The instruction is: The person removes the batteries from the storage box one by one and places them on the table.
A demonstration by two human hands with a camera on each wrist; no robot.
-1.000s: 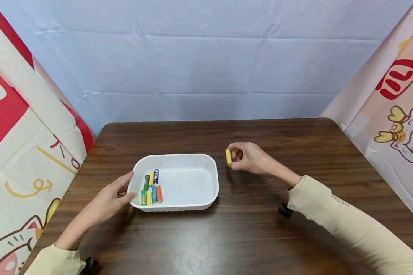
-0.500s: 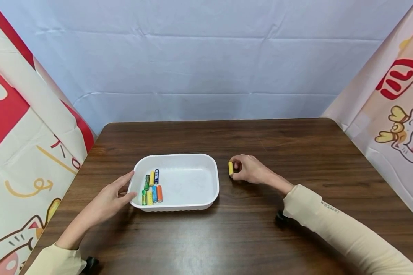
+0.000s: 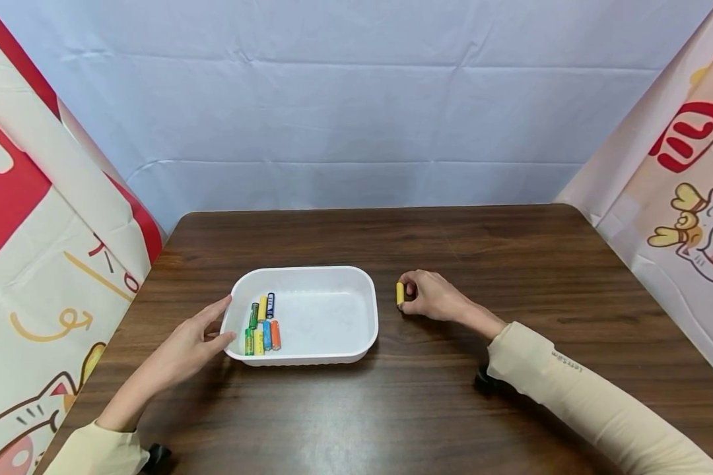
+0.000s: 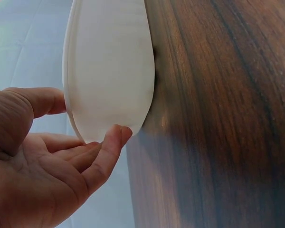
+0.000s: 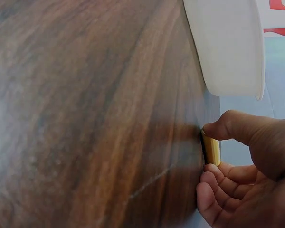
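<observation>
At the left end of a white plastic tray (image 3: 327, 360), my left hand (image 3: 181, 346) holds the rim between thumb and fingers. The left wrist view shows the thumb on the tray's lip and the fingertips (image 4: 115, 135) against its outer wall. To the right of the tray, my right hand (image 3: 434, 295) pinches a yellow battery (image 3: 400, 294) by its two ends, thumb nearest me. In the right wrist view this battery (image 5: 212, 149) lies on its side right at the tabletop. Inside the tray, several batteries (image 3: 267, 335) in green, yellow, blue and orange lie in two rows toward the left.
The dark wooden table (image 3: 344, 422) extends around the tray on every side. A pale cloth backdrop (image 3: 356, 132) hangs behind its far edge, with printed cloths (image 3: 689, 218) at left and right.
My right hand has come down to the tabletop and slightly toward me and to the right, the yellow battery still pinched. The left hand, tray and batteries in it stay put.
</observation>
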